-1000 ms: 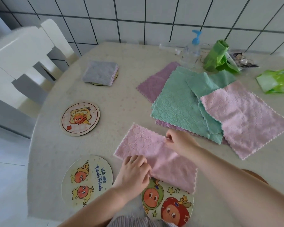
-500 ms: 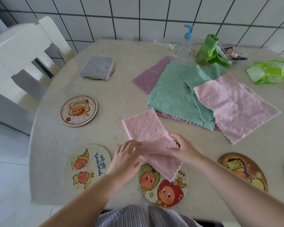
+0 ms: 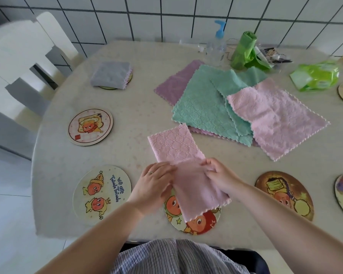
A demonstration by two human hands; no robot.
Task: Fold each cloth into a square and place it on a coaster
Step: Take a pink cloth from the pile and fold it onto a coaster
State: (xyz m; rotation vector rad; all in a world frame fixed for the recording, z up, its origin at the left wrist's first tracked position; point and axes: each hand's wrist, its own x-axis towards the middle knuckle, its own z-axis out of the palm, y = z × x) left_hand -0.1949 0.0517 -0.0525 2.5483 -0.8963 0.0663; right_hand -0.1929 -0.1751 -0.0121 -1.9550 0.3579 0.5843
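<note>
Cloth: pink cloth (image 3: 183,167), a folded strip at lower centre of the frame, its near end overlapping a coaster (image 3: 194,220).
Grip: left hand (image 3: 153,186) and right hand (image 3: 221,176) pinched opposite long edges at mid-length.
Handling: judged light, soft and limp; best held at corners or edges.

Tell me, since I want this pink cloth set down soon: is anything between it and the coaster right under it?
Nothing visible is. Both hands, left hand and right hand, pinch the pink cloth, and its near end already hangs over the bare coaster. It is still a long strip, not yet a square.
</note>
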